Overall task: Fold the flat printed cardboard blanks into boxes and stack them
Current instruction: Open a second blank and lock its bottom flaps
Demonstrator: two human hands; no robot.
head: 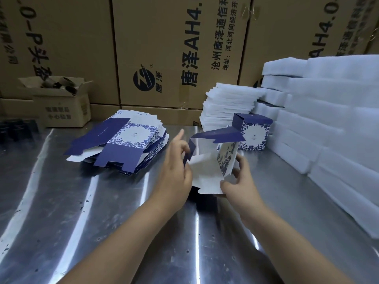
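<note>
Little looked done: one finished box (254, 132) stood just beyond the right hand (240, 185), which gripped the printed wall of a half-folded blank (205, 169) while the left hand (176, 167) pinched its blue flap above the surface (82, 201), and a thick pile (131, 140) of flat blanks lay unfolded beyond the left hand.

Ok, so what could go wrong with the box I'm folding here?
The half-folded blue-and-white printed cardboard box, held at its edges by the left hand and right hand, might crease or spring open at its loose navy flap. The splayed pile of flat printed blanks could slide on the shiny metal table.
</note>
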